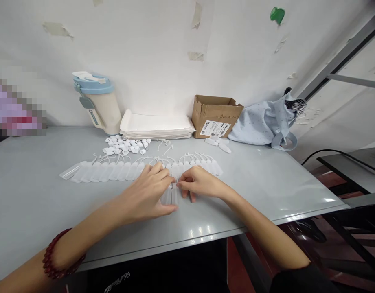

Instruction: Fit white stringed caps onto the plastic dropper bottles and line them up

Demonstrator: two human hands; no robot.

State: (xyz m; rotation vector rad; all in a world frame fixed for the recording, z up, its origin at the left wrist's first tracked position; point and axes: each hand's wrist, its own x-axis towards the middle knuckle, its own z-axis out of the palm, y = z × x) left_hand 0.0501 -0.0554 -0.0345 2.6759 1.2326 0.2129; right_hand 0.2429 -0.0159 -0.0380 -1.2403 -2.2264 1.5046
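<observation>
A long row of small clear plastic bottles [108, 171] lies side by side on the grey table [266, 183]. My left hand [147, 191] is curled around two or three clear bottles [170, 196] in front of the row's middle. My right hand [199, 183] meets it from the right, its fingertips pinched at the tops of the same bottles. A heap of small white caps [126, 145] sits behind the row. A few more bottles [219, 144] lie near the cardboard box.
At the back against the wall stand a beige jug with a blue lid [97, 101], a stack of white sheets [156, 125], an open cardboard box [214, 116] and a pale blue cloth bag [263, 122]. The table's front edge [205, 236] runs close below my hands.
</observation>
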